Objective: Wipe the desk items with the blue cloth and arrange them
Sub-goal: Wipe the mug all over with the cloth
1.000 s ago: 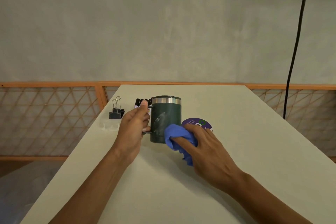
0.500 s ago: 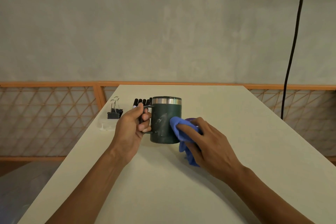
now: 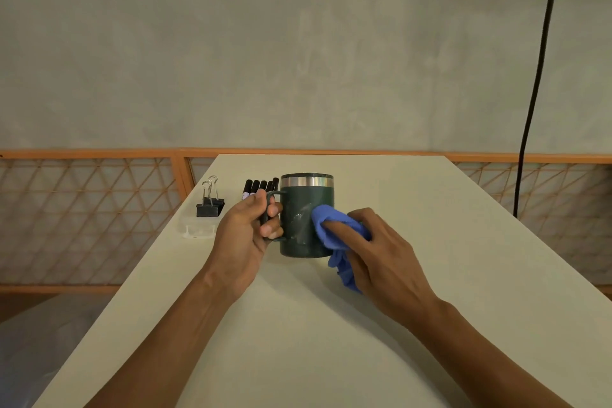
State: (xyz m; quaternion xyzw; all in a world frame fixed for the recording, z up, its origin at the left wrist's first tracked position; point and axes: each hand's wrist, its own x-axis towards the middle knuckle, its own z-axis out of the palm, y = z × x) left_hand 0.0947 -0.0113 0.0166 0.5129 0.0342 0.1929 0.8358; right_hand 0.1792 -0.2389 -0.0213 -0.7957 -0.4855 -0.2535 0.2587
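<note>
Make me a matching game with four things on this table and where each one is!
Things:
1 mug
2 blue cloth
3 binder clips
4 markers

Places:
A pressed on the mug's side by the right hand
B held by its handle in the left hand
C lying in a row behind the left hand
D standing by the table's left edge

Pairs: 1-B, 2-A, 3-D, 4-C

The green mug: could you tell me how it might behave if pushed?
The green mug looks rigid, probably weighty, given its steel rim. Its wide base should resist tipping. It may slide; the left hand grips its handle.
</note>
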